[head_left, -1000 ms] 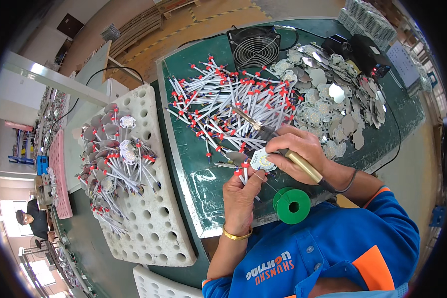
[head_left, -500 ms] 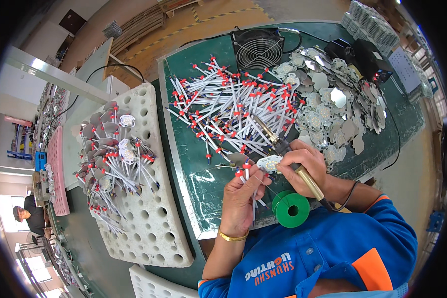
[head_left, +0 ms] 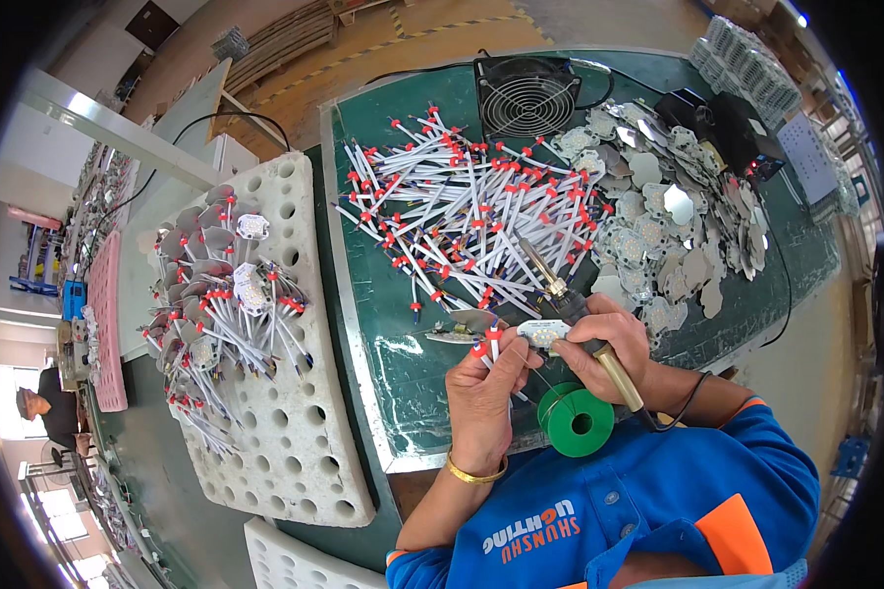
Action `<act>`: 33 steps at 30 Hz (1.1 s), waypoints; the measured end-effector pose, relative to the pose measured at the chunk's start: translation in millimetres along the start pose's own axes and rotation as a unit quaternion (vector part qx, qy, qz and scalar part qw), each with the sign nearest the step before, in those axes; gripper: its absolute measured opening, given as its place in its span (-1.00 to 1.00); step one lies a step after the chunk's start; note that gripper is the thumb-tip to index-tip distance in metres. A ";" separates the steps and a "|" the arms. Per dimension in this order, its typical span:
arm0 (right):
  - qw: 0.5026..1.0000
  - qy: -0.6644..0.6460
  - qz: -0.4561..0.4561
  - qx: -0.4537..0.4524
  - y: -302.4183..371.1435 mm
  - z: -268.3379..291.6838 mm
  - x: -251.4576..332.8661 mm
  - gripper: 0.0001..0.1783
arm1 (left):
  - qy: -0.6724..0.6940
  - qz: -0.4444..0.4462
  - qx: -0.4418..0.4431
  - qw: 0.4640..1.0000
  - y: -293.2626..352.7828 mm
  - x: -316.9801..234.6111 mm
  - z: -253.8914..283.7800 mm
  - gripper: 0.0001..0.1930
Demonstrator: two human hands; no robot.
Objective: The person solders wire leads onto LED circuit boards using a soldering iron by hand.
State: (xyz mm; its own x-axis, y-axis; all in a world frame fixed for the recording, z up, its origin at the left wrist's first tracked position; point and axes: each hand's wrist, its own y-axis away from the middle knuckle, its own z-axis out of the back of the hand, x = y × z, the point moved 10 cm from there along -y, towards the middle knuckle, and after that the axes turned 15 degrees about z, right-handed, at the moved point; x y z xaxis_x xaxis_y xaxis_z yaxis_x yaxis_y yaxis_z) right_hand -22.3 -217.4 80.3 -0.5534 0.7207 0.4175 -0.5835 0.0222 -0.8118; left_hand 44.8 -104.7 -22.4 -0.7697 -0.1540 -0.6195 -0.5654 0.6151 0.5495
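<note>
My left hand (head_left: 481,393) is closed around short white cables (head_left: 486,350) with red rings, their ends poking out between thumb and fingers. Beside it, dark-backed round boards (head_left: 449,335) stick out to the left, apparently joined to those cables. My right hand (head_left: 614,344) grips a soldering iron (head_left: 619,379) with its tip pointing up and away. Its thumb and fingertip also pinch a white LED board (head_left: 542,333), whose left edge meets my left fingertips. Thin solder wire runs from my left hand toward a green spool (head_left: 558,424) in front of my chest.
Loose white cables (head_left: 462,206) with red rings are heaped on the green table (head_left: 413,378). Bare LED boards (head_left: 648,236) pile up at right, near a black fan (head_left: 527,98) and a black box (head_left: 746,137). At left, a white foam tray (head_left: 295,432) carries wired boards (head_left: 206,294).
The LED board in my right fingers has tipped to a flatter angle. Boards beside my left hand show more at the left. The whole view has shifted slightly.
</note>
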 end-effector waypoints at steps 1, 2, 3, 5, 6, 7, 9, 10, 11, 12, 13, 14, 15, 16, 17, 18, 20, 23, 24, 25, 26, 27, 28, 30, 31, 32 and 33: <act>1.000 0.000 0.000 0.001 0.0 1.2 -0.2 -0.61 | -0.008 -0.005 -0.008 1.000 0.9 -2.0 0.3 -0.84; 1.000 -0.005 -0.001 0.005 1.8 3.1 -0.9 -0.64 | -0.015 -0.011 -0.016 1.000 2.6 -4.2 1.3 -0.84; 1.000 -0.010 -0.003 0.009 3.9 6.0 -1.8 -0.66 | -0.014 -0.013 -0.018 1.000 4.6 -6.4 1.7 -0.84; 0.999 -0.036 0.016 0.030 9.1 18.9 0.1 -0.69 | -0.074 -0.036 -0.053 0.995 9.9 -15.7 5.7 -0.83; 0.996 -0.061 0.034 0.049 9.3 22.8 4.1 -0.70 | -0.072 -0.036 -0.055 0.995 11.7 -17.3 7.7 -0.83; 0.993 -0.081 0.046 0.067 4.9 25.5 9.4 -0.71 | -0.087 -0.040 -0.056 0.994 13.7 -19.4 8.8 -0.83; 0.988 -0.129 0.066 0.058 -2.3 29.9 16.9 -0.71 | -0.102 -0.044 -0.056 0.992 17.0 -22.4 9.1 -0.82; 0.980 -0.175 0.085 0.047 -4.6 32.1 22.4 -0.71 | -0.108 -0.041 -0.057 0.992 18.8 -22.5 9.0 -0.81; 0.978 -0.185 0.078 0.049 -4.6 32.8 23.2 -0.74 | -0.114 -0.037 -0.057 0.991 20.4 -21.9 9.0 -0.81; 0.978 -0.185 0.078 0.050 -4.6 33.4 23.8 -0.74 | -0.114 -0.037 -0.057 0.991 21.5 -21.5 9.5 -0.81; 0.976 -0.200 0.075 0.051 -4.6 33.3 23.9 -0.76 | -0.117 -0.035 -0.057 0.991 22.2 -20.9 9.9 -0.81; 0.972 -0.218 0.071 0.052 -4.2 32.2 23.9 -0.78 | -0.120 -0.035 -0.059 0.990 23.2 -20.4 10.8 -0.81; 0.972 -0.219 0.072 0.051 -3.2 32.1 24.2 -0.78 | -0.120 -0.035 -0.060 0.990 24.6 -21.0 10.1 -0.81; 0.969 -0.233 0.064 0.050 -1.6 31.7 22.8 -0.78 | -0.122 -0.031 -0.071 0.989 26.3 -21.6 10.0 -0.81; 0.966 -0.246 0.057 0.048 -1.0 31.3 21.7 -0.77 | -0.123 -0.027 -0.080 0.989 26.9 -21.8 10.4 -0.81; 0.966 -0.246 0.058 0.048 -2.5 31.3 22.3 -0.77 | -0.123 -0.028 -0.080 0.989 27.1 -22.0 10.3 -0.81; 0.965 -0.246 0.052 0.079 -5.4 25.1 24.1 -0.69 | -0.116 -0.030 -0.077 0.990 27.3 -22.0 10.0 -0.81; 0.969 -0.226 0.050 0.083 -4.1 21.6 25.2 -0.63 | -0.110 -0.032 -0.070 0.991 28.0 -21.9 9.6 -0.80; 0.969 -0.226 0.049 0.084 -4.0 21.1 25.1 -0.63 | -0.110 -0.032 -0.071 0.991 28.0 -21.9 9.7 -0.80; 0.970 -0.221 0.048 0.086 -3.8 20.6 24.5 -0.62 | -0.108 -0.032 -0.073 0.991 27.9 -22.1 10.1 -0.80; 0.971 -0.216 0.047 0.087 -3.9 20.2 24.0 -0.61 | -0.107 -0.032 -0.075 0.991 27.5 -22.5 10.5 -0.80; 0.971 -0.215 0.047 0.088 -3.9 19.5 23.8 -0.61 | -0.107 -0.031 -0.075 0.991 27.0 -22.5 10.9 -0.80; 0.973 -0.206 0.053 0.089 -4.0 19.0 24.6 -0.60 | -0.106 -0.028 -0.074 0.991 26.3 -22.1 11.3 -0.80; 0.974 -0.197 0.058 0.091 -4.3 18.4 24.4 -0.60 | -0.106 -0.025 -0.074 0.991 25.3 -21.6 12.3 -0.80; 0.975 -0.192 0.060 0.093 -4.7 18.1 23.7 -0.59 | -0.108 -0.022 -0.075 0.991 24.8 -21.2 12.8 -0.80; 0.976 -0.187 0.062 0.095 -5.2 18.1 23.1 -0.58 | -0.110 -0.021 -0.075 0.991 24.0 -21.2 12.8 -0.81; 0.976 -0.187 0.061 0.095 -5.2 18.0 22.2 -0.58 | -0.110 -0.020 -0.075 0.991 23.2 -21.6 12.6 -0.81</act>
State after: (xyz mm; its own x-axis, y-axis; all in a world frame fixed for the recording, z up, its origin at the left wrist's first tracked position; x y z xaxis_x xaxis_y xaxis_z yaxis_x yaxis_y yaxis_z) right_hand -42.3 -214.0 101.2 -0.7835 0.4060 0.4704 -0.5794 -0.2036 -0.7892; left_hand 52.1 -77.4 -3.4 -0.6720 0.0064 -0.7406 -0.6445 0.4876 0.5890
